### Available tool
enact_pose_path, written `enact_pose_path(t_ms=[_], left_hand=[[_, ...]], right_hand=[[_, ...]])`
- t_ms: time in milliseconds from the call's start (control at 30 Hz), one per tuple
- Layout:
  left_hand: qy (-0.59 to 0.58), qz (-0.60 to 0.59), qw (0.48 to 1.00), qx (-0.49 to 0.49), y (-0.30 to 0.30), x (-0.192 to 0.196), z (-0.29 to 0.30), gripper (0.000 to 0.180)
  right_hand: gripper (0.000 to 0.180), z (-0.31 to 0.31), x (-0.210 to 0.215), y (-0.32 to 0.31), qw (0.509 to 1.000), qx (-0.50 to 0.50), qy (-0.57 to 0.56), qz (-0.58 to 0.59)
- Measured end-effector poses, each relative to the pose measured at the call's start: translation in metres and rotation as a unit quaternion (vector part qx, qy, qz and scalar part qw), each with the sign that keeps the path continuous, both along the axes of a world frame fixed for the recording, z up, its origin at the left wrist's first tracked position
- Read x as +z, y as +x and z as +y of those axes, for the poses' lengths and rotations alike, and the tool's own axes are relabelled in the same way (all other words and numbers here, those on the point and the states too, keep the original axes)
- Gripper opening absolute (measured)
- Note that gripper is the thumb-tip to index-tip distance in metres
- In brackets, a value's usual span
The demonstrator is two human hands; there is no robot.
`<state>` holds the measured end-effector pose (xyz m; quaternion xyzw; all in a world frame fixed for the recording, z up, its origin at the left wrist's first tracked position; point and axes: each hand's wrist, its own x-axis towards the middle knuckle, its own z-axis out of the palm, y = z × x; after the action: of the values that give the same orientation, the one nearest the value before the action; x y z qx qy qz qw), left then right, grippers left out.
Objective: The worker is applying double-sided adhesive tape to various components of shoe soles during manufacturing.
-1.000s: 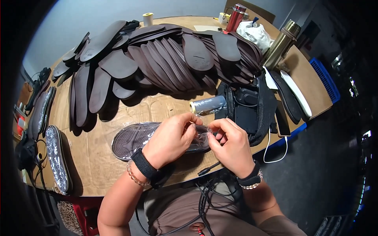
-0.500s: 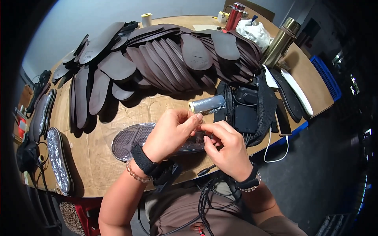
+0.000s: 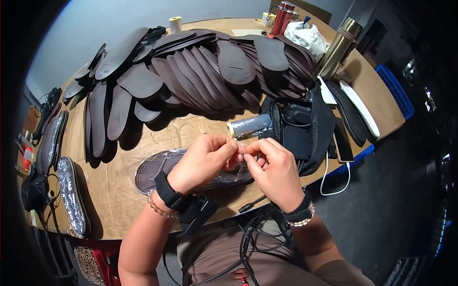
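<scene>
A dark shoe sole (image 3: pixel 151 172) with a patterned face lies on the table in front of me, covered in shiny clear plastic film. Over its right half, my left hand (image 3: pixel 202 157) pinches a bit of the clear film between thumb and fingers. Almost touching it, my right hand (image 3: pixel 275 174) has thumb and forefinger pressed together on the same film. My hands hide much of the sole's middle. Just beyond them a roll of clear film (image 3: pixel 252 125) with a yellowish core lies on its side.
Many dark soles (image 3: pixel 195 78) are heaped across the back. A film-wrapped stack of soles (image 3: pixel 73 195) lies at left. On the right are a black mesh bag (image 3: pixel 320 126), a phone (image 3: pixel 343 148) on a white cable, and a gold thermos (image 3: pixel 339 50). Black cables (image 3: pixel 250 233) hang at my lap.
My left hand has shifted slightly left and down, and its fingers have turned. My right thumb and forefinger have closed together at the film, nearer the left fingertips.
</scene>
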<state>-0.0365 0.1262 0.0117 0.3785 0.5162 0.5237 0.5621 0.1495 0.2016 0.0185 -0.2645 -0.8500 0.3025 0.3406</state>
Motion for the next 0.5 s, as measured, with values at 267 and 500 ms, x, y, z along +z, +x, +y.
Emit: enact_pose_path(t_ms=[267, 500], left_hand=[[-0.015, 0.082, 0.996, -0.036, -0.0024, 0.0047, -0.0024, 0.023], [-0.009, 0.119, 0.993, -0.003, 0.0006, 0.0055, -0.0042, 0.018]], right_hand=[[0.007, -0.0013, -0.0030, -0.0051, 1.000, 0.002, -0.004, -0.002], [0.009, -0.0026, -0.0004, -0.0043, 0.999, -0.014, 0.008, -0.040]])
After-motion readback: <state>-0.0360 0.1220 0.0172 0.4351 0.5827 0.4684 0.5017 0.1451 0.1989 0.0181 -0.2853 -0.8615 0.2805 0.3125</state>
